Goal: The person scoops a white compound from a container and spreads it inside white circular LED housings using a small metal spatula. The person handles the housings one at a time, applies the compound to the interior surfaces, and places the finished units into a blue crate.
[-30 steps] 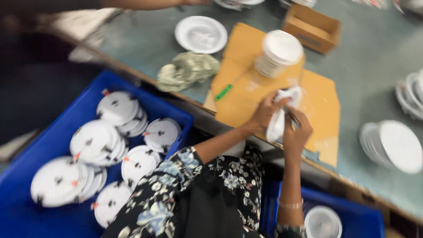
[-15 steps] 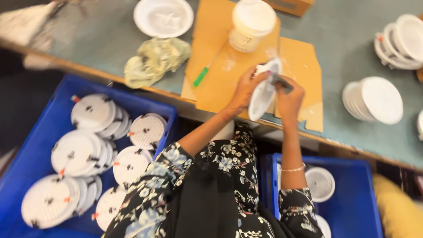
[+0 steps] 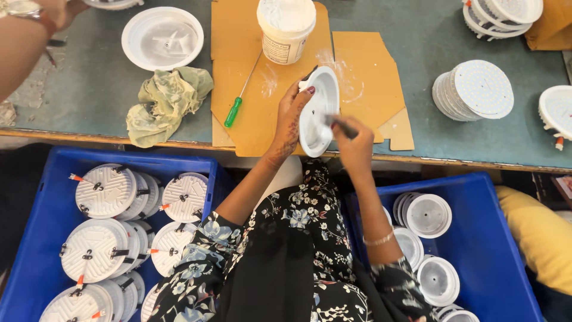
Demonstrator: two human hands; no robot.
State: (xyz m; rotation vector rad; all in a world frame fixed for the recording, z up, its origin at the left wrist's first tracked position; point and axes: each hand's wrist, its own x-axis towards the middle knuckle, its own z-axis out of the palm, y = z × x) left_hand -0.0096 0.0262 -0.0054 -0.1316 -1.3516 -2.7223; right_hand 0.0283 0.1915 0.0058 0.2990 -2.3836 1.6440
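At the near edge of the workbench (image 3: 95, 89), above a cardboard sheet (image 3: 268, 95), a worker's left hand (image 3: 290, 113) grips a white round lamp housing (image 3: 319, 110) tilted on its rim, while the right hand (image 3: 353, 146) pinches a thin dark tool (image 3: 341, 124) against its hollow. The step looks like coating the inside; next seems a dip into the open tub (image 3: 286, 27) of white paste behind. A blue crate (image 3: 42, 179) on the left holds finished white discs, another blue crate (image 3: 494, 238) on the right empty housings.
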